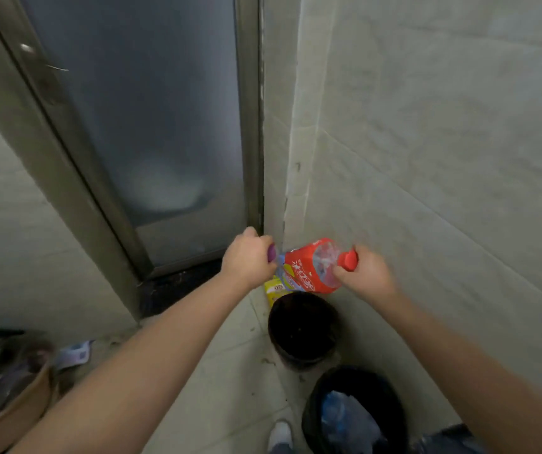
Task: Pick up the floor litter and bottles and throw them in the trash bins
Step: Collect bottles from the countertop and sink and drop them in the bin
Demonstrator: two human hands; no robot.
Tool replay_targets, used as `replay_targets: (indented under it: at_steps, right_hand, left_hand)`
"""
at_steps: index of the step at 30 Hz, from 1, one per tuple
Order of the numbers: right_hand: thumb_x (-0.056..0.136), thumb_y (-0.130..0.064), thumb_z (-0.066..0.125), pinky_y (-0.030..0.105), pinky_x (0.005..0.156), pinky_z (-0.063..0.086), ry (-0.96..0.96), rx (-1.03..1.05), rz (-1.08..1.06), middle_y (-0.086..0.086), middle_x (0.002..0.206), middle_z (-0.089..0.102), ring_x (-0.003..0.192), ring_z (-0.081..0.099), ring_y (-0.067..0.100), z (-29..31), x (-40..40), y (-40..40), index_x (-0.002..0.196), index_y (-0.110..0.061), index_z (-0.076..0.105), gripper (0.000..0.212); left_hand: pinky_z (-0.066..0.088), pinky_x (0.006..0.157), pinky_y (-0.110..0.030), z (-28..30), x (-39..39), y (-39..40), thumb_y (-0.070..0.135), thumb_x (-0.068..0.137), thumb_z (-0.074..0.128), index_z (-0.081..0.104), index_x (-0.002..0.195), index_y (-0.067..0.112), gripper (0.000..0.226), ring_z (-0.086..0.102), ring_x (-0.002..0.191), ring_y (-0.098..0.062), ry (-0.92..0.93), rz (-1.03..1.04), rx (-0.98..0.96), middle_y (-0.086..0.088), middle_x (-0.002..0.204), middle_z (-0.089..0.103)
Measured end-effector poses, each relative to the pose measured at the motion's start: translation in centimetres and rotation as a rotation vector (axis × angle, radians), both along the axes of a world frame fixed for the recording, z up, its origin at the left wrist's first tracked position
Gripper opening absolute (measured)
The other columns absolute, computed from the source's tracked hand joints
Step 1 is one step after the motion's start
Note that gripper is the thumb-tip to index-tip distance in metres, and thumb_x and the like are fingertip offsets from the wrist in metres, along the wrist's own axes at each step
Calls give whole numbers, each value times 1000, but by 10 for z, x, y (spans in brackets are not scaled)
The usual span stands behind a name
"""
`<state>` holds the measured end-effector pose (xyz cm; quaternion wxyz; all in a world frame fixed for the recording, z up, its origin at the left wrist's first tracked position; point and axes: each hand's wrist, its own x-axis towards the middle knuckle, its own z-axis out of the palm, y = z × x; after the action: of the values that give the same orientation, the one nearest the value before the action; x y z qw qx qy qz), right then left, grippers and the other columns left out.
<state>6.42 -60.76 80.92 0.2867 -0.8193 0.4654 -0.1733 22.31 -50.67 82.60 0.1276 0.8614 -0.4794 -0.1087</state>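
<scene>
My right hand (366,273) grips the red cap end of a plastic bottle with a red label (312,265), held on its side above a black-lined trash bin (302,329). My left hand (248,257) is closed on the purple cap of a second bottle (283,273) with a purple and yellow label, mostly hidden behind the red one. A second black-lined bin (351,411) holding blue plastic stands nearer to me by the wall.
A yellow carton (273,290) lies on the floor behind the far bin. A frosted glass door (151,132) is ahead, a tiled wall (427,142) on the right. A brown bin of litter (4,401) and a paper scrap (74,353) sit at lower left. My shoe (281,435) is below.
</scene>
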Motion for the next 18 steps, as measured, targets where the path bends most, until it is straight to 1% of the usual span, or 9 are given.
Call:
replay_targets:
  at_steps: [3,5,6,8,9,10,13,16,18]
  right_hand:
    - [84,-27,65,24,53,24,93,158,-5,3,70,46,66,45,19,-56,35,-62,64,-22,40,32]
    - [83,-26,67,24,57,36,147,284,-16,3,72,52,78,57,23,-98,50,-91,80,-13,57,16]
    - [82,-28,67,28,66,43,172,330,-50,11,82,60,90,63,29,-124,56,-104,93,-6,61,25]
    - [76,-50,55,34,81,44,243,390,-95,21,108,65,107,61,34,-177,67,-124,113,3,56,64]
    - [69,-59,45,32,78,42,279,409,-94,20,112,65,106,62,33,-206,71,-133,113,3,56,76]
    - [69,-59,46,30,74,41,302,467,-105,21,113,64,104,61,32,-236,74,-140,111,4,55,76]
    - [82,-29,66,30,79,43,378,624,-126,24,120,59,110,57,35,-331,79,-152,117,6,48,53]
    - [82,-22,68,36,89,45,453,664,-133,27,120,58,111,56,37,-418,76,-159,117,9,48,51]
    - [83,-15,66,39,88,46,482,674,-129,30,118,57,109,56,38,-463,71,-161,113,11,49,43]
  left_hand:
    - [47,92,-33,-60,36,-79,25,90,56,58,121,11,34,55,112,-35,119,1,101,-19,120,50]
    - [47,93,-32,-106,51,-120,23,89,57,57,121,10,34,54,113,-35,193,-2,176,-19,123,49]
    - [47,92,-32,-133,55,-137,21,88,58,56,119,9,33,55,113,-34,230,-6,212,-19,123,50]
    - [47,91,-32,-191,59,-163,20,86,60,55,120,11,36,56,111,-34,314,-12,279,-18,122,52]
    - [47,91,-31,-224,59,-173,22,85,61,54,122,13,38,56,110,-33,362,-18,312,-18,122,54]
    - [47,91,-30,-256,58,-179,23,85,61,53,125,15,41,56,110,-31,411,-15,343,-17,123,56]
    - [44,97,-29,-350,51,-181,19,85,65,50,130,13,48,52,115,-30,541,37,420,-16,125,54]
    - [44,99,-32,-436,44,-176,17,85,66,48,131,10,50,50,117,-31,593,82,489,-17,127,49]
    - [43,100,-34,-481,38,-178,17,86,65,46,133,10,51,49,119,-32,592,90,522,-18,131,46]
